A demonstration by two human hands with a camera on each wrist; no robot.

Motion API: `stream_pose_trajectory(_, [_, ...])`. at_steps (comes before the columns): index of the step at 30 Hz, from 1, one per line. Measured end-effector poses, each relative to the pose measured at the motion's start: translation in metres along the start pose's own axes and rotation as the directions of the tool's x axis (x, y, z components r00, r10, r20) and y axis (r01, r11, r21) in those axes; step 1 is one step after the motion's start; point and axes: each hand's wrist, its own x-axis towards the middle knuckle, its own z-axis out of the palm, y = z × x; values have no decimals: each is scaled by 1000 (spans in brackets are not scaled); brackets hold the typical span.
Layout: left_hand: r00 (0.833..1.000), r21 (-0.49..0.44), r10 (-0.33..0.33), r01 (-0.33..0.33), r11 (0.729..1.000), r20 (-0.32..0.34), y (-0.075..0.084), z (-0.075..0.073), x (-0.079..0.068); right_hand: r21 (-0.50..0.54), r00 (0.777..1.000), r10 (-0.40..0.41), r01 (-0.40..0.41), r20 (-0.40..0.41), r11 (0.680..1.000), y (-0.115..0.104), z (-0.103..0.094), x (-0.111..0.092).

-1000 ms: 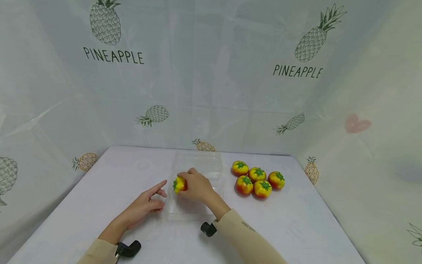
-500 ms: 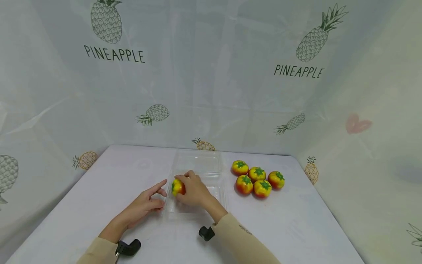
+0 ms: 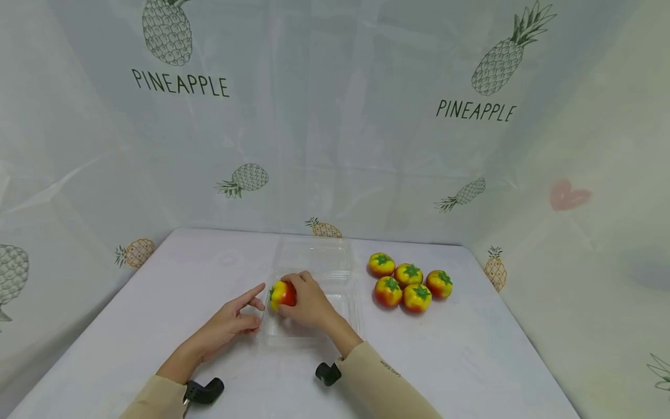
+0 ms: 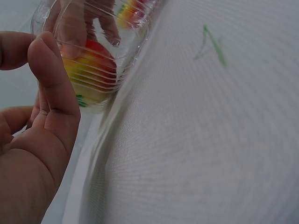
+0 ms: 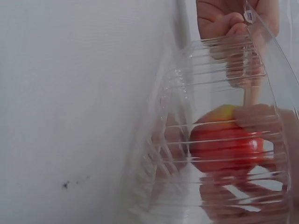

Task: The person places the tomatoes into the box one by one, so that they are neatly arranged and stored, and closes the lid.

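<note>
A clear plastic clamshell box (image 3: pixel 345 311) lies with its lid (image 3: pixel 314 253) laid back. Inside its left part, my right hand (image 3: pixel 309 302) grips a red-and-yellow fruit (image 3: pixel 282 295) with a green leafy cap, thumb and fingers at its sides. The cap faces left. My left hand (image 3: pixel 230 326) touches the box's left edge, index finger straight and thumb apart from it. From the left wrist view, the fruit (image 4: pixel 91 72) shows through the ribbed wall (image 4: pixel 107 88), a fingertip (image 4: pixel 44 49) right at the rim. Through plastic, the right wrist view shows the fruit's red side (image 5: pixel 224 149).
Several like fruits (image 3: pixel 388 292) stand grouped on the white table (image 3: pixel 460 361) to the right of the box. A pale curtain (image 3: pixel 335 116) printed with pineapples hangs behind the table. A black wrist camera (image 3: pixel 328 373) sits under my right sleeve.
My right hand has shifted slightly left with the fruit, which has turned a little so that more of its red side shows. The left hand stays at the box edge.
</note>
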Motion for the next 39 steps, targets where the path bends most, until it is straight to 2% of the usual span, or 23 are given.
stream_pose_trajectory(11, [1000,8,17,-17,1000,1,3,-1,-1,22,996,-27,29,-80,999,1,5,0])
stream_pose_trajectory(29, [1000,9,12,-12,1000,4,-1,-2,1,-21,996,-20,19,-86,1000,2,9,-1])
stream_pose_trajectory(39, [1000,10,1,-1,1000,-3,1,-2,0,1,996,-13,13,-88,1000,2,9,-3])
